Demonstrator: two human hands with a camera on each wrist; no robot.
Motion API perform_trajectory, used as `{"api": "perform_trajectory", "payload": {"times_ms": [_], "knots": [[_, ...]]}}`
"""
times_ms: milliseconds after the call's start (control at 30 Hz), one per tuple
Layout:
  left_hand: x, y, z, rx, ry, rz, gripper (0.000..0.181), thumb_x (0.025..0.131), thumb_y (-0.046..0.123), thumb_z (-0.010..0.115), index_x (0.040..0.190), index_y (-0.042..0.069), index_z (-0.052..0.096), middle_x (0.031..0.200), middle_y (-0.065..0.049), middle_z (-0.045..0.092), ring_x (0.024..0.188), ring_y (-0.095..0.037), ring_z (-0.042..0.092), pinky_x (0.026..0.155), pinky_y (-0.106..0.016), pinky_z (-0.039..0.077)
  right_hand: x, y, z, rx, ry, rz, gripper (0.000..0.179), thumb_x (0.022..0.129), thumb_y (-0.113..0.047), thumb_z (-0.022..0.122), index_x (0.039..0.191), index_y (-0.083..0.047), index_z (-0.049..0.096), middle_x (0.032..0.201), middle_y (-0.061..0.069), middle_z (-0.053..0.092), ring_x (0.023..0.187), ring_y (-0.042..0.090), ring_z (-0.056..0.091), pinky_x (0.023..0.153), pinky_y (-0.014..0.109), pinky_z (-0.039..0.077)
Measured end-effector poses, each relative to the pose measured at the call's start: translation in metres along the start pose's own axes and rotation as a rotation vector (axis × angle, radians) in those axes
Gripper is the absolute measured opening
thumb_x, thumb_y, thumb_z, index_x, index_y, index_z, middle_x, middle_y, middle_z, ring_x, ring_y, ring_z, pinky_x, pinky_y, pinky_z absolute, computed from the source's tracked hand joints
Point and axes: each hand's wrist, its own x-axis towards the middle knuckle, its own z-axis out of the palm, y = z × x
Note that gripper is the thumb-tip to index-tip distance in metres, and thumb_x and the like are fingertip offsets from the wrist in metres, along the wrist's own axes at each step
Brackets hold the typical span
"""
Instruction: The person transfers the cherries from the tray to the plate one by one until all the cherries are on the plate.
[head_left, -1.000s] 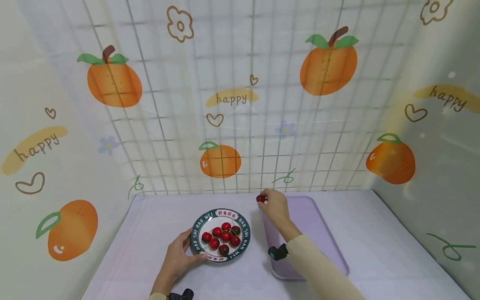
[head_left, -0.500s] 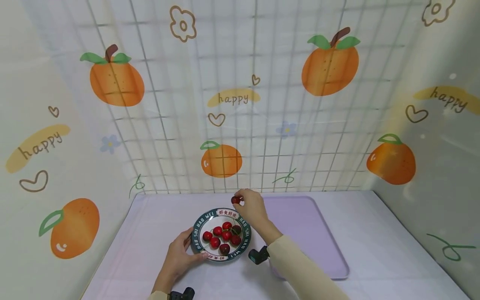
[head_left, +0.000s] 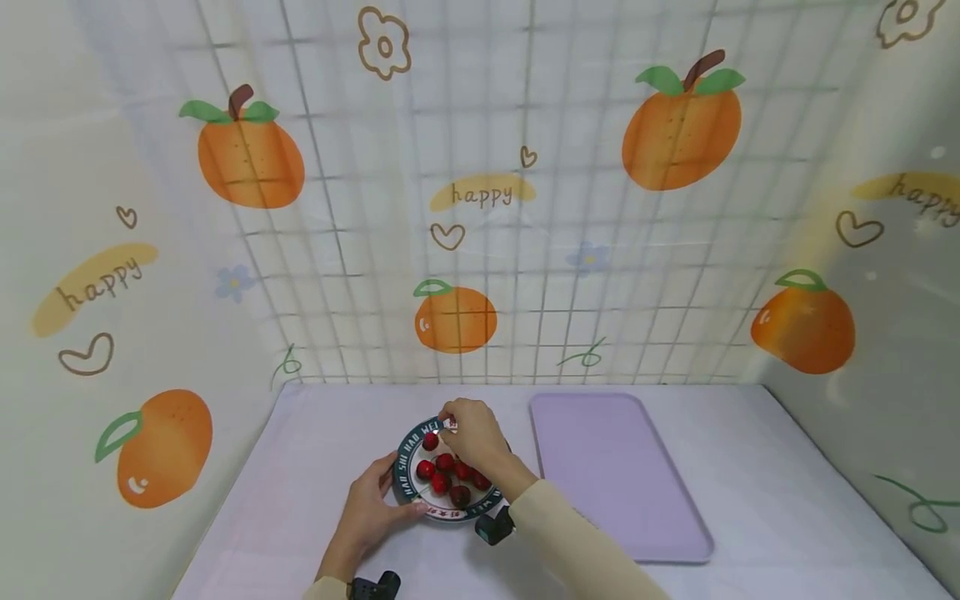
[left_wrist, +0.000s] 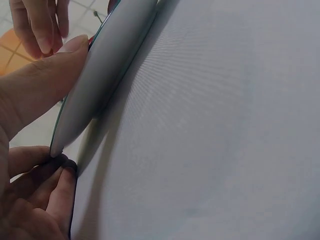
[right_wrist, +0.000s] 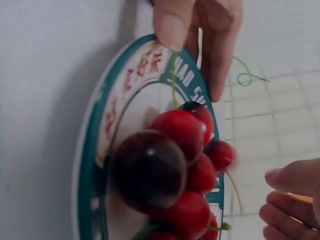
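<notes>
A white plate [head_left: 403, 473] with a dark green lettered rim holds several red and dark cherries [head_left: 440, 482], some with green stems. My left hand [head_left: 366, 510] grips its left edge; the left wrist view shows the thumb over the rim of the plate [left_wrist: 107, 65] and fingers at its edge. My right hand [head_left: 477, 435] is above the far side of the plate. Near its fingertips is a cherry [head_left: 430, 441], blurred in the right wrist view, where this cherry [right_wrist: 220, 155] and its stem lie apart from the parted fingers of my right hand [right_wrist: 292, 205].
A light purple tray [head_left: 615, 475] lies to the right of the plate on the white tabletop [head_left: 765, 500]. A printed curtain [head_left: 525, 275] with oranges stands behind and along the sides. Black cameras are strapped to both wrists.
My right hand has moved left from the tray's far edge to over the plate with a cherry. That cherry is now at the plate, out of the fingers. My left hand keeps its grip.
</notes>
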Motion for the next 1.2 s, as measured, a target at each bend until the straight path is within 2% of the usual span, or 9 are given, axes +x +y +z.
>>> {"api": "perform_trajectory", "payload": {"times_ms": [167, 433, 900, 1200], "knots": [[0.002, -0.002, 0.001, 0.025, 0.003, -0.005, 0.111, 0.063, 0.021, 0.103, 0.152, -0.009, 0.045, 0.156, -0.027, 0.048, 0.146, -0.039, 0.047, 0.120, -0.040, 0.041, 0.000, 0.001, 0.007, -0.020, -0.022, 0.042, 0.021, 0.088, -0.008, 0.084, 0.108, -0.009, 0.080, 0.104, 0.009, 0.076, 0.094, 0.023, 0.068, 0.090, 0.041, 0.065], [0.001, 0.004, -0.003, 0.066, 0.017, -0.024, 0.110, 0.063, 0.019, 0.103, 0.153, -0.008, 0.045, 0.156, -0.027, 0.048, 0.146, -0.040, 0.047, 0.120, -0.042, 0.041, -0.001, 0.003, 0.011, 0.017, -0.034, 0.043, 0.018, 0.089, -0.007, 0.083, 0.107, -0.009, 0.079, 0.104, 0.011, 0.077, 0.095, 0.023, 0.068, 0.093, 0.041, 0.065], [-0.001, -0.001, 0.001, 0.028, 0.013, -0.035, 0.110, 0.063, 0.016, 0.102, 0.153, -0.009, 0.043, 0.157, -0.029, 0.046, 0.147, -0.041, 0.045, 0.120, -0.042, 0.041, -0.007, 0.008, 0.032, 0.006, -0.100, 0.090, 0.015, 0.091, -0.011, 0.083, 0.105, -0.012, 0.079, 0.101, 0.004, 0.075, 0.086, 0.016, 0.062, 0.080, 0.032, 0.065], [-0.002, 0.002, 0.001, 0.024, 0.009, -0.020, 0.109, 0.063, 0.015, 0.102, 0.152, -0.010, 0.044, 0.156, -0.030, 0.046, 0.146, -0.042, 0.046, 0.119, -0.042, 0.042, -0.010, 0.004, 0.036, -0.005, -0.098, 0.058, 0.016, 0.090, -0.013, 0.084, 0.105, -0.010, 0.079, 0.098, 0.005, 0.074, 0.082, 0.014, 0.063, 0.074, 0.029, 0.066]]}}
